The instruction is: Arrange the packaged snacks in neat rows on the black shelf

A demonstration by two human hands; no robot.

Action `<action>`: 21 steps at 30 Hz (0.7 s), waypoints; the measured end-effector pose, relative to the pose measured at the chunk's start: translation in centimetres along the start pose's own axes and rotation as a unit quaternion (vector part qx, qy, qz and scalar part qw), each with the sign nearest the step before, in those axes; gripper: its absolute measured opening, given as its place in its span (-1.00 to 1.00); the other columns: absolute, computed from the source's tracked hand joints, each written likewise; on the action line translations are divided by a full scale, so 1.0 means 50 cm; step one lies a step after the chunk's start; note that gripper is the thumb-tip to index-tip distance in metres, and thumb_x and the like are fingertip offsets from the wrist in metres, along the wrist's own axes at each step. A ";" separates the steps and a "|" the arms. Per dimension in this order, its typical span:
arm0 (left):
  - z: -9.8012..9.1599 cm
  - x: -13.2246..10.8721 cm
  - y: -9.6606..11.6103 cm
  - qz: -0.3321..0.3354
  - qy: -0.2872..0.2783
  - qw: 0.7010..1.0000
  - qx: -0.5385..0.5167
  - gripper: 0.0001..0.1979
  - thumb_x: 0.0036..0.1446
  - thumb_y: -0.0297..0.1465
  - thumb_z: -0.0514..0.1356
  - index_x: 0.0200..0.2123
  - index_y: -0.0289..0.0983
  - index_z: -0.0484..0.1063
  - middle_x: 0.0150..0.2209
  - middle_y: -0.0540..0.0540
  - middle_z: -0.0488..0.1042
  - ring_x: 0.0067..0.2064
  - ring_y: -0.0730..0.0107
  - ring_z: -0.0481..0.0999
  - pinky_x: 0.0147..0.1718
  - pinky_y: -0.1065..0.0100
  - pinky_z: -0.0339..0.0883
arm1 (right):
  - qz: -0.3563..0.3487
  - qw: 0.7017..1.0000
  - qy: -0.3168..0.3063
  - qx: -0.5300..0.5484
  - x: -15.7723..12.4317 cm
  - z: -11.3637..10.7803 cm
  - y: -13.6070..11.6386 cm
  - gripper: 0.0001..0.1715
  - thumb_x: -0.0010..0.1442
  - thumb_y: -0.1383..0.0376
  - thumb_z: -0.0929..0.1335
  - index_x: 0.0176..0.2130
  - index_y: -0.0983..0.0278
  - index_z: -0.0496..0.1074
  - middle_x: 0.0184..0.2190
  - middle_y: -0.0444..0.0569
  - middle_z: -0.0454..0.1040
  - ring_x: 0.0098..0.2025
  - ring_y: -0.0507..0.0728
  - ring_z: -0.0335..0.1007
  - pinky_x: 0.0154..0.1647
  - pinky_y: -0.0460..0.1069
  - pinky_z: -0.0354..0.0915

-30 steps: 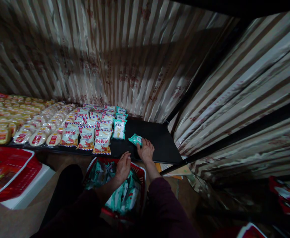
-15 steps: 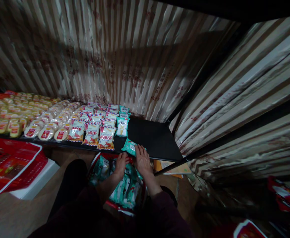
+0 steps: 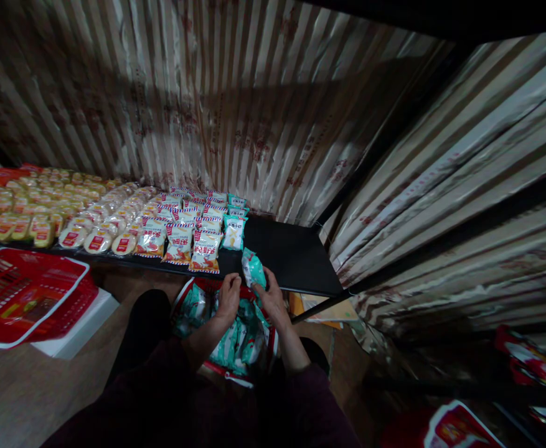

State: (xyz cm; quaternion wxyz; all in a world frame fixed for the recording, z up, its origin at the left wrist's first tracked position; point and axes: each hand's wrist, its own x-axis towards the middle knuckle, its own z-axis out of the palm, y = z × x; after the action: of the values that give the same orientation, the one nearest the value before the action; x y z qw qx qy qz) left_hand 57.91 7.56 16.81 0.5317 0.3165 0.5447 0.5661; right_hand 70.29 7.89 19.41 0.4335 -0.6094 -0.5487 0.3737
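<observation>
A teal snack packet [image 3: 253, 267] is held in my right hand [image 3: 271, 297], tilted over the front edge of the black shelf [image 3: 282, 255]. Just left of it, my left hand [image 3: 229, 295] has its fingers pinched together; whether anything small is between them is hidden. Below both hands sits a red basket [image 3: 179, 298] filled with teal packets [image 3: 228, 348]. On the shelf, a short row of teal packets [image 3: 234, 231] stands beside rows of white and orange snack bags [image 3: 206, 250].
Round wrapped cakes [image 3: 99, 239] and yellow wrapped cakes [image 3: 9, 225] cover the shelf's left part. A red basket [image 3: 25, 298] rests on a white box [image 3: 79, 326] at left. A black bar [image 3: 370, 283] crosses at right, before striped curtains [image 3: 254, 112].
The packet under my right hand has been gripped and turned more upright. My left hand has shifted slightly up, its fingers now drawn together. The view has shifted a little.
</observation>
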 end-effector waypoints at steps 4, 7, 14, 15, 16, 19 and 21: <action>-0.010 0.000 0.004 -0.022 0.026 0.999 0.023 -0.72 0.04 -0.27 0.16 -0.18 -0.26 0.42 -0.05 -0.18 0.47 0.03 0.22 0.40 0.08 0.21 0.18 | 0.093 0.968 -0.010 0.232 -0.016 0.005 -0.006 -0.39 -0.09 0.24 0.39 0.02 0.18 0.35 -0.14 -0.10 0.53 -0.15 0.14 0.45 -0.11 0.01 0.34; -0.015 -0.005 0.015 -0.055 -0.008 0.997 -0.045 -0.67 0.03 -0.22 0.17 -0.15 -0.27 0.42 -0.05 -0.17 0.48 0.00 0.21 0.43 0.01 0.23 0.25 | 0.178 0.922 -0.042 0.342 -0.033 0.007 -0.016 -0.47 -0.11 0.25 0.39 -0.07 0.17 0.41 -0.24 -0.13 0.56 -0.23 0.14 0.48 -0.27 -0.02 0.38; -0.026 -0.013 0.038 -0.090 -0.092 0.987 -0.098 -0.57 -0.10 -0.11 0.28 -0.24 -0.31 0.47 -0.19 -0.16 0.56 -0.17 0.22 0.53 -0.20 0.31 0.36 | 0.222 0.905 -0.047 0.361 -0.058 0.012 -0.019 -0.69 -0.13 0.21 0.44 -0.30 0.21 0.50 -0.29 -0.09 0.57 -0.25 0.16 0.50 -0.33 -0.02 0.39; -0.026 -0.013 0.038 -0.092 -0.094 0.987 -0.092 -0.56 -0.12 -0.11 0.30 -0.24 -0.32 0.47 -0.22 -0.17 0.56 -0.21 0.22 0.54 -0.25 0.31 0.37 | 0.216 0.909 -0.049 0.352 -0.060 0.012 -0.022 -0.69 -0.13 0.18 0.45 -0.31 0.22 0.50 -0.29 -0.08 0.57 -0.24 0.16 0.50 -0.32 -0.02 0.39; -0.026 -0.013 0.037 -0.093 -0.093 0.987 -0.089 -0.54 -0.15 -0.12 0.32 -0.25 -0.33 0.46 -0.23 -0.18 0.56 -0.25 0.23 0.54 -0.28 0.31 0.37 | 0.208 0.916 -0.053 0.340 -0.062 0.011 -0.027 -0.68 -0.12 0.15 0.46 -0.31 0.22 0.50 -0.28 -0.07 0.57 -0.23 0.16 0.49 -0.30 -0.03 0.39; -0.023 -0.011 0.030 -0.084 -0.077 0.988 -0.101 -0.51 -0.24 -0.18 0.39 -0.24 -0.32 0.42 -0.23 -0.19 0.56 -0.28 0.24 0.55 -0.31 0.31 0.39 | 0.177 0.935 -0.069 0.298 -0.065 0.010 -0.046 -0.61 -0.09 0.08 0.45 -0.25 0.20 0.49 -0.25 -0.08 0.57 -0.21 0.15 0.49 -0.25 -0.03 0.38; -0.022 -0.010 0.025 -0.069 -0.060 0.990 -0.105 -0.48 -0.25 -0.21 0.40 -0.21 -0.31 0.38 -0.23 -0.19 0.55 -0.28 0.25 0.55 -0.30 0.30 0.39 | 0.162 0.943 -0.070 0.282 -0.064 0.014 -0.052 -0.56 -0.08 0.04 0.45 -0.20 0.19 0.46 -0.24 -0.08 0.57 -0.23 0.14 0.50 -0.25 -0.03 0.38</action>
State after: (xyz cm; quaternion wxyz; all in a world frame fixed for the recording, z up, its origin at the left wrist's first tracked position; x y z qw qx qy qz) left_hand 56.69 6.96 17.90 0.6314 0.2540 0.4696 0.5624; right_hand 68.36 4.83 21.55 0.4818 -0.5152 -0.3438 0.6200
